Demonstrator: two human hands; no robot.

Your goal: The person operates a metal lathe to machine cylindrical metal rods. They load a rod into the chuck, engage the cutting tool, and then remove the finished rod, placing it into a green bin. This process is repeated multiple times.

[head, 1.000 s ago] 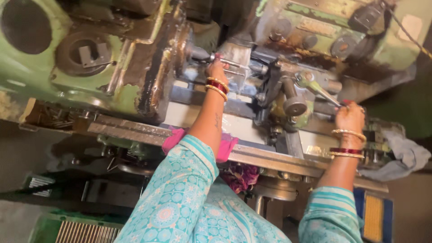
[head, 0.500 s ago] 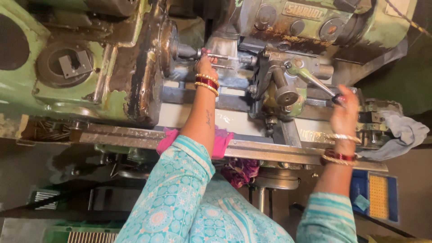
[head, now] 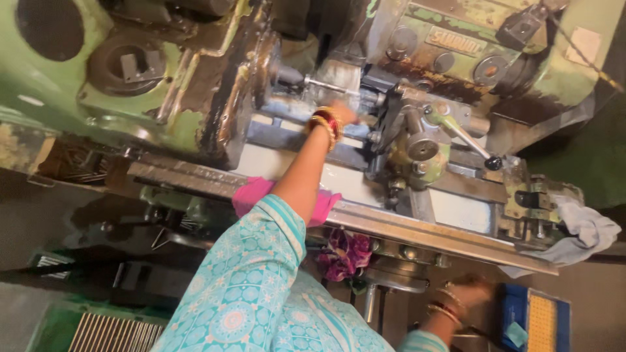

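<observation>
L hand (head: 339, 116) up at lathe work zone, blurred, just beside thin metal rod (head: 323, 85) jutting from chuck (head: 264, 62). Fingers — can't tell if closed on anything, too smeared. R hand (head: 466, 293) has come off black-knobbed lever (head: 466, 140), which it held a sec ago; now low under bed rail (head: 417, 228), near blue tray (head: 538, 319). Grip also unreadable. Reads as lever stroke done, R hand off fetching smth. Grey rag (head: 587, 231) on bed's right end, pink cloth (head: 257, 192) under L forearm.
</observation>
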